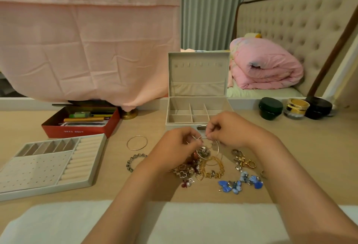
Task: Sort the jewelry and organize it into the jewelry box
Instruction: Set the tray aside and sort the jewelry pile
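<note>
Fingers (190, 140) of the left hand (174, 145) and of the right hand (230, 130) are curled in a pinch on 1 thin silver hoop (218, 147). They hold it just above the jewelry pile (205, 170) on the desk (302, 143), in front of the open jewelry box (197, 75). A small charm cluster hangs at the hoop; whether it is snagged on the pile I cannot tell.

The sorting looks barely begun. The box compartments in view hold nothing, and the lift-out tray (48, 190) at the left, with ring rolls and earring holes, is bare too. 1 gold bangle (127, 143) lies apart from the pile, and a beaded bracelet (130, 162) lies beside the left forearm. The blue butterfly earrings (240, 183), gold chain bracelet (213, 168) and heart charms (183, 173) all remain to be separated and placed.
</note>
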{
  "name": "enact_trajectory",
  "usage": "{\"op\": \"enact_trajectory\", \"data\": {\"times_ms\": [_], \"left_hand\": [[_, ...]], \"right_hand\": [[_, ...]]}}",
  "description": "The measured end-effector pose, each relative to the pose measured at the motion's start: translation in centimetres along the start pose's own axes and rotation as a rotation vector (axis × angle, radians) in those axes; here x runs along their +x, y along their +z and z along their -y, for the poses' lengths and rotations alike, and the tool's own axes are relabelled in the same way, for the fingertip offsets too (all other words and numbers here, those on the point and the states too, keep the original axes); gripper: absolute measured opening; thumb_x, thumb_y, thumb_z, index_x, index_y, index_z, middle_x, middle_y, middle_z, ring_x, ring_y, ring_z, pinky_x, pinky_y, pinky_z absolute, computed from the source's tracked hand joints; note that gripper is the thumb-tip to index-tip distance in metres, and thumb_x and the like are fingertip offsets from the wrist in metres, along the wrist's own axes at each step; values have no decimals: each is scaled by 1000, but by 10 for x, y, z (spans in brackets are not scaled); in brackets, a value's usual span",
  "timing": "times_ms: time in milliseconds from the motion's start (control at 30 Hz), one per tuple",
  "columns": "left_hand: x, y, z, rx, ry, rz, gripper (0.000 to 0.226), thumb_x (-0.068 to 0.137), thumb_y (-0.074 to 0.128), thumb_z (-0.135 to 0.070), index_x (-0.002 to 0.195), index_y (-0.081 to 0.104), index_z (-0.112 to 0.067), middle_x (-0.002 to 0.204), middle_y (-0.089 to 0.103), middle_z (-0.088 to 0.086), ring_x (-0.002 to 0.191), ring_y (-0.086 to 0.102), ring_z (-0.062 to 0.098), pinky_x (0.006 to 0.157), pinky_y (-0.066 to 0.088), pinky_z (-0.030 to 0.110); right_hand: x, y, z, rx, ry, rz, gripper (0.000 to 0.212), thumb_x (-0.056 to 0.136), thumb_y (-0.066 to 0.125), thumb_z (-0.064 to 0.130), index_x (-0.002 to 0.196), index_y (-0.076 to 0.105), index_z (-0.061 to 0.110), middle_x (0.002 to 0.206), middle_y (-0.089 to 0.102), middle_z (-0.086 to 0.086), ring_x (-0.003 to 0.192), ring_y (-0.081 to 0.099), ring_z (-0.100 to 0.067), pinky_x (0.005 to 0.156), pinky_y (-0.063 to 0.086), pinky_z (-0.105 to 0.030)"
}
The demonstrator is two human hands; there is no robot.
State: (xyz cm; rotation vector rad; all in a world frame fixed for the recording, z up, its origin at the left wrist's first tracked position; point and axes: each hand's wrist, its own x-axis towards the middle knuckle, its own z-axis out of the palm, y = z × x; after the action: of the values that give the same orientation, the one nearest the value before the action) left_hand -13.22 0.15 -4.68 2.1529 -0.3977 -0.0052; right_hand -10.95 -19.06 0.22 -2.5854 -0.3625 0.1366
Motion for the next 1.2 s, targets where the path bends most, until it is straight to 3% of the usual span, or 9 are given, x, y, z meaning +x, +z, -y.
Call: {"op": "enact_trajectory", "data": {"times_ms": [133,267,367,467,667,767,900,1000,1200], "left_hand": [[-4,-45,6,69,-99,-89,16,97,59,-19,101,72,-28,92,74,-9,85,67,13,75,51,28],[-17,-86,42,391,-323,-52,27,97,58,-22,118,67,-37,133,56,-7,116,55,15,89,48,28],[-23,-93,58,494,-393,46,35,96,62,-31,129,62,-39,142,49,-5,127,47,19,106,46,38],[-24,-96,68,583,-416,101,50,93,63,-17,138,56,-36,146,43,-4,135,37,22,114,36,39],[-17,-101,75,680,-458,58,42,93,61,-13,132,58,-31,141,48,0,127,38,24,102,42,35],[-15,-97,75,705,-461,-9,55,92,62,-11,141,49,-32,144,47,1,132,36,26,104,42,40],[-10,-87,67,564,-361,-152,52,94,62,-17,140,51,-38,145,47,-1,132,43,22,107,42,41],[-5,-75,63,560,-265,-85,40,94,58,-24,131,59,-40,139,50,-4,124,47,19,105,44,38],[-1,-65,66,620,-253,-16,35,96,57,-28,129,61,-41,134,53,-4,119,48,19,102,46,37]], "right_hand": [[12,26,30,166,-18,-124,8,92,70,15,85,72,17,66,69,1,53,67,-11,48,48,-19],[32,60,60,168,-9,-177,11,94,68,15,84,74,16,73,69,1,66,71,-18,68,61,-35],[50,83,76,75,-13,-235,14,93,67,17,82,76,17,81,72,1,71,68,-14,73,59,-30],[64,98,82,18,17,-253,14,91,66,16,84,78,17,93,74,-2,84,68,-16,74,54,-25],[69,110,83,20,17,-215,7,89,73,19,88,80,16,90,73,0,82,68,-13,74,56,-26],[65,111,83,36,-24,-141,8,88,75,20,94,79,16,87,71,3,78,67,-10,74,56,-26],[57,98,73,26,-93,-22,9,91,72,24,97,79,22,93,71,11,85,66,-7,82,56,-28],[51,89,64,-37,-106,81,5,87,75,26,87,80,25,85,74,13,80,66,-2,79,57,-28],[40,67,38,-74,-110,82,8,90,74,27,93,81,25,91,74,13,82,64,1,82,54,-25]]}}
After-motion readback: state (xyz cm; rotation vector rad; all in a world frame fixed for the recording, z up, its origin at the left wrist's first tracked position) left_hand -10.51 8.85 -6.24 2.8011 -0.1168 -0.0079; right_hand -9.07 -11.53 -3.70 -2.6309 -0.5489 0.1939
